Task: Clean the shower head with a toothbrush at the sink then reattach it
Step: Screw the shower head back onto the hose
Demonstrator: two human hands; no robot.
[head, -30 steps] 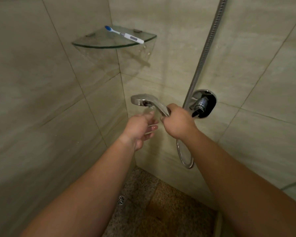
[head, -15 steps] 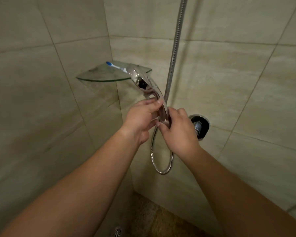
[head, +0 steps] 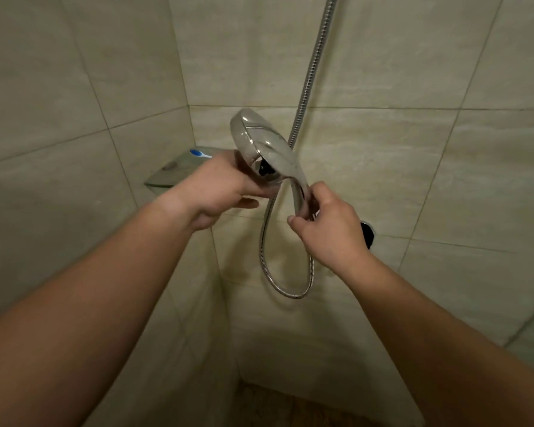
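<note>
Two hands are raised in a tiled shower corner. The shower head [head: 261,143] is gripped under its round face by the left hand [head: 219,192], and its handle is pinched by the curled right hand [head: 327,229]. The hose [head: 285,272] is looped below. The toothbrush [head: 198,153] is laid on the glass shelf [head: 167,174], behind the left hand.

Chrome shower head [head: 261,146], tilted upward

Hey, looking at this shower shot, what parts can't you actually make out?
Head view:
- Toothbrush: only the blue end shows; left hand covers the rest.
- Glass shelf: partly behind that hand.
- Wall valve: mostly behind right hand.
- Shower head spray face: turned away.
- Hose: upper end cut off by the top edge.
</note>
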